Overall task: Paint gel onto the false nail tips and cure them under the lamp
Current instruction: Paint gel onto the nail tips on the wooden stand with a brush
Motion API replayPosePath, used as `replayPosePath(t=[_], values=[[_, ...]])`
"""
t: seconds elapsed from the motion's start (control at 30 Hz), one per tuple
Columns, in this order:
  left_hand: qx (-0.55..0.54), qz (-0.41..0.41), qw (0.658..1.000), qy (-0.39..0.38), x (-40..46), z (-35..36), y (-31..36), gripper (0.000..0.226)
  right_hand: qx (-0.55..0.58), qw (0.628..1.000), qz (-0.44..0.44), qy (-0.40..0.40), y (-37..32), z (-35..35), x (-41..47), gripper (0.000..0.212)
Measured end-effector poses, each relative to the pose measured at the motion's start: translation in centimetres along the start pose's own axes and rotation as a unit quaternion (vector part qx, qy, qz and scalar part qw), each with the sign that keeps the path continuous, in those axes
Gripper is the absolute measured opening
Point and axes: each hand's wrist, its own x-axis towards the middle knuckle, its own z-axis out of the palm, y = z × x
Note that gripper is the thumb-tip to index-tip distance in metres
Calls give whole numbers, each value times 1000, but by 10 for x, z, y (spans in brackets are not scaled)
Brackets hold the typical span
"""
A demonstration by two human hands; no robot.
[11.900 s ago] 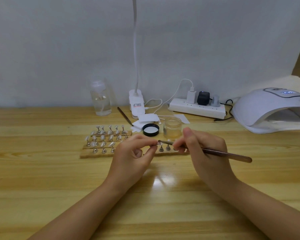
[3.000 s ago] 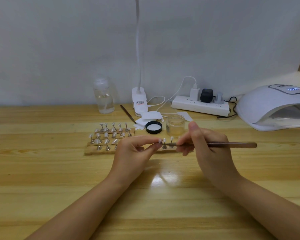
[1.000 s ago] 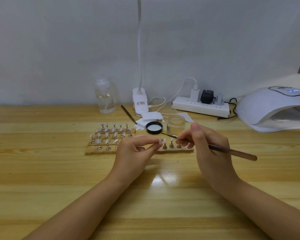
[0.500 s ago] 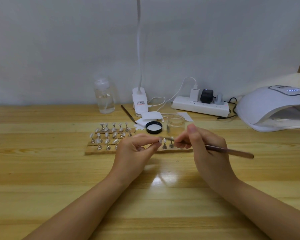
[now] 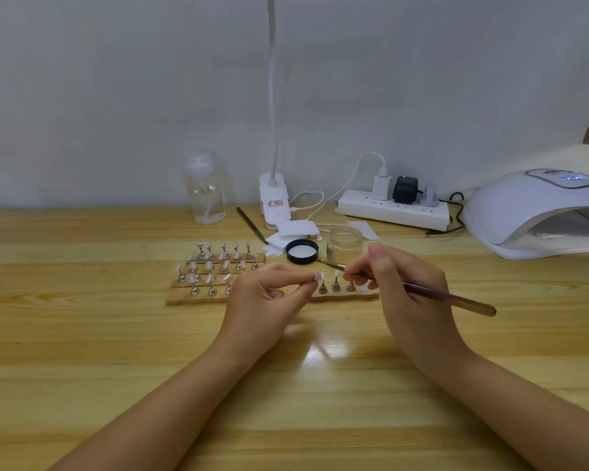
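My left hand (image 5: 267,297) pinches a small clear nail tip (image 5: 319,276) between thumb and forefinger, just above the wooden holder strip (image 5: 347,295). My right hand (image 5: 405,294) grips a brown gel brush (image 5: 446,296), its fine tip pointing left toward the open glass gel jar (image 5: 344,245). The brush tip sits a little right of and above the held nail tip, apart from it. Several nail tips on metal stands (image 5: 215,266) fill the wooden strips to the left. The white curing lamp (image 5: 538,215) stands at the far right.
The jar's black lid (image 5: 302,251) lies beside white pads (image 5: 296,230). Behind are a clear pump bottle (image 5: 204,188), a white desk lamp base (image 5: 274,202), a second brush (image 5: 251,224) and a power strip (image 5: 393,209) with plugs and cables.
Half a second ago the brush tip touched the held nail tip; it has since lifted up and back toward the jar. My left hand has stayed in place.
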Motion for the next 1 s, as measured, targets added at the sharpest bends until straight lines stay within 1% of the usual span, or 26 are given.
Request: replayPosePath(t=[0.1,0.17,0.23,0.27,0.33,0.47,0.53,0.57,0.63,0.7,0.73,0.83,0.93,1.0], values=[[1,-1,1000,-2,0,-1,0,24,30,999,33,2,0,1,-1,37],[5,0,1000,-6,0,-1,0,24,30,999,24,13,0,0,0,38],[3,4,1000,-9,0,-1,-1,25,-3,1000,-1,2,-1,-1,0,37],[1,4,1000,-9,0,-1,-1,25,-13,1000,-2,-4,0,-1,1,36],[3,3,1000,-8,0,-1,-1,27,7,1000,17,-6,0,-1,0,36],[4,8,1000,-4,0,-1,-1,28,41,999,4,21,-2,-1,-1,49],[-4,19,1000,-10,0,-1,0,22,50,998,13,24,-3,-3,-1,55],[-11,28,999,-16,-1,0,1,17,45,999,13,21,-2,-5,-1,53],[-23,45,999,-21,-2,1,2,13,-11,1000,-12,-5,-1,-5,-1,40],[-22,66,997,-21,-2,1,1,17,-99,993,-47,-45,0,-4,0,19],[-18,79,996,-23,-2,1,1,21,-132,988,-54,-64,1,-3,0,12],[-6,97,995,-37,-3,1,0,23,-167,979,-77,-93,3,0,-1,21],[0,95,995,-38,-2,1,0,19,-156,979,-94,-96,3,0,-2,17],[4,96,995,-36,-3,2,0,20,-153,978,-100,-97,4,-1,-1,15]])
